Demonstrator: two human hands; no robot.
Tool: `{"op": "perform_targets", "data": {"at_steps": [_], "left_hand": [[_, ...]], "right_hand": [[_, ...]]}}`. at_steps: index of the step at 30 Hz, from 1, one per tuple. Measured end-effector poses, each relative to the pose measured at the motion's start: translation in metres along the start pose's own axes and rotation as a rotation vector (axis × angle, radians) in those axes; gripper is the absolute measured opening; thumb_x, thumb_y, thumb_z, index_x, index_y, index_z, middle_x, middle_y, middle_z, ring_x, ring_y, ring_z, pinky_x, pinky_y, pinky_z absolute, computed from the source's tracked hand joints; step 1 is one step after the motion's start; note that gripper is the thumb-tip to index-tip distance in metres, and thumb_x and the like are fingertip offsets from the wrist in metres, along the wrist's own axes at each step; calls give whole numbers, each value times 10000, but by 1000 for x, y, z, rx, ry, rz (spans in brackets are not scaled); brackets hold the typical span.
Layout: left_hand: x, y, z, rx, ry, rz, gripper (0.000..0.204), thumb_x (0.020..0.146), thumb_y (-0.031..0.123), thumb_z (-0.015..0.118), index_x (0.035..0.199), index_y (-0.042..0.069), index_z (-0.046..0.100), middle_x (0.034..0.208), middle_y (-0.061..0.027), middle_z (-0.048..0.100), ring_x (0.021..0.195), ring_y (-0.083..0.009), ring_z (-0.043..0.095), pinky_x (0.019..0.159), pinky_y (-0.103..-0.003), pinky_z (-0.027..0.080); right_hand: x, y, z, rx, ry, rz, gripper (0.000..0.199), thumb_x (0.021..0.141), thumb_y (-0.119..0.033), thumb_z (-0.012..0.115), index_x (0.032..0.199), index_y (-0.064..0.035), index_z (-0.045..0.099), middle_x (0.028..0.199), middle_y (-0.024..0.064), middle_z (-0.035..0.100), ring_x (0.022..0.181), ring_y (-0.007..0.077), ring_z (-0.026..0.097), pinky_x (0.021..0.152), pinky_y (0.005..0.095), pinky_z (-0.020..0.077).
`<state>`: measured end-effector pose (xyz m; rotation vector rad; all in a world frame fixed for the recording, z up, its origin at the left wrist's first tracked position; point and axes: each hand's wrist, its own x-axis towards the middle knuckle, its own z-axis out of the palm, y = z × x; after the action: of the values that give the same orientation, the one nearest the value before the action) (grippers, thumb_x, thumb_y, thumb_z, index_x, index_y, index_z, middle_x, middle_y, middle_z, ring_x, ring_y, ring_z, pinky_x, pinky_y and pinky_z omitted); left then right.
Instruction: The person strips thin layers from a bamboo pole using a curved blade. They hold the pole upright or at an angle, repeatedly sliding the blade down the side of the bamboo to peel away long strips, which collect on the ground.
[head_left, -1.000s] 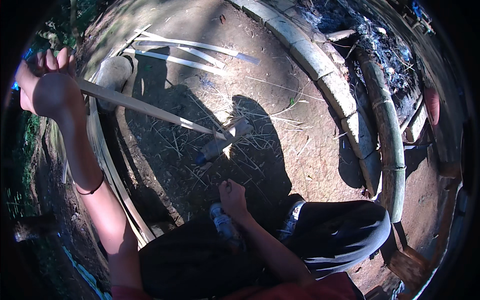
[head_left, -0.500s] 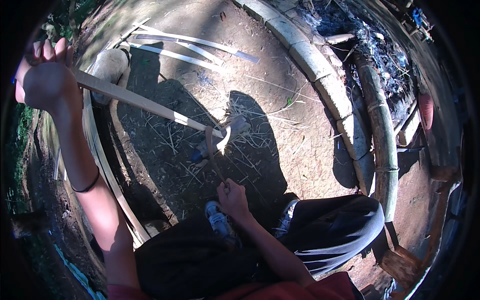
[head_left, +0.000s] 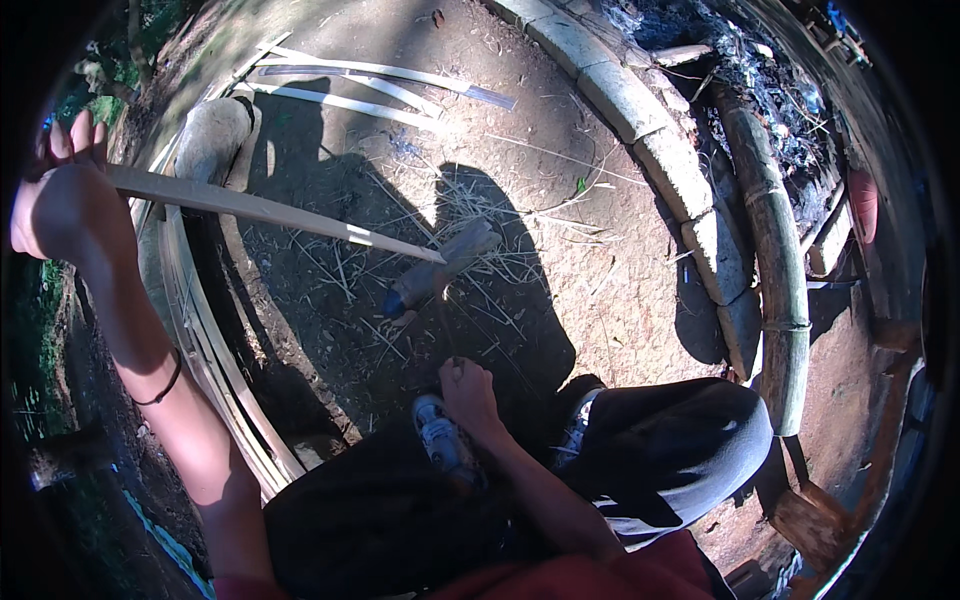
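Note:
Far out at the left, my left hand (head_left: 75,205) is raised and closed round one end of a long pale strip of wood or bamboo (head_left: 250,207). The strip slopes down to the right, its far tip over a short log (head_left: 462,250) on the ground. A dark blue piece (head_left: 393,303) shows at the log's near end. My right hand (head_left: 470,398) is a fist low in the middle, above my shoe (head_left: 440,435). A thin dark line runs up from this fist toward the log; shadow hides what it is.
Thin shavings (head_left: 480,200) litter the ground round the log. Several pale strips (head_left: 370,88) lie beyond, near a rounded stone or stump (head_left: 212,140). Long strips (head_left: 215,350) lie along my left side. At right are a block kerb (head_left: 675,175), a bamboo pole (head_left: 780,270) and ashes (head_left: 770,90).
My left hand has moved left and down with the strip. A brown curved band and pale curl by the log, reaching toward my right fist, no longer show. The right hand has barely moved.

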<state>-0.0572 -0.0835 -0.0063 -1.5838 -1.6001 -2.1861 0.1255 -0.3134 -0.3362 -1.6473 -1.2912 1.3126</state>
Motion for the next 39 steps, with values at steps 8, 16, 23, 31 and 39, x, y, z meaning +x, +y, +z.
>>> {"op": "perform_targets", "data": {"at_steps": [8, 16, 23, 31, 39], "left_hand": [[-5, 37, 23, -134, 243, -27, 562, 983, 407, 457, 1230, -96, 430, 1238, -257, 513, 1060, -384, 614, 926, -487, 513], [23, 13, -11, -204, -164, -18, 513, 1015, 461, 265, 869, 26, 494, 785, -121, 500, 703, -223, 505, 631, -312, 423], [29, 1, -21, -343, -310, -60, 564, 1002, 518, 265, 909, 10, 493, 606, -54, 388, 499, -166, 357, 467, -280, 304], [47, -20, -53, -517, -431, -52, 569, 990, 526, 340, 928, -8, 527, 615, -62, 389, 495, -149, 342, 412, -238, 289], [40, -11, -66, -425, -431, -35, 553, 1002, 525, 305, 936, 20, 519, 588, -41, 384, 457, -135, 358, 436, -237, 301]], "right_hand": [[-11, -54, -21, 187, -116, 129, 293, 899, -206, 575, 771, 58, 579, 617, 231, 584, 612, 399, 627, 575, 450, 478], [21, -79, -118, -111, -63, 42, 314, 913, -221, 585, 723, 28, 564, 559, 174, 556, 514, 335, 573, 525, 416, 431], [40, -61, -107, 317, 173, 183, 410, 973, -310, 545, 717, 11, 539, 484, 59, 449, 428, 144, 433, 440, 328, 350], [69, -80, -13, 277, 82, -117, 371, 1005, -279, 481, 781, 13, 530, 503, 154, 469, 438, 335, 522, 452, 418, 359], [56, -38, 28, 337, 76, -96, 323, 1001, -245, 497, 815, 15, 542, 548, 191, 513, 508, 381, 566, 468, 435, 379]]}}
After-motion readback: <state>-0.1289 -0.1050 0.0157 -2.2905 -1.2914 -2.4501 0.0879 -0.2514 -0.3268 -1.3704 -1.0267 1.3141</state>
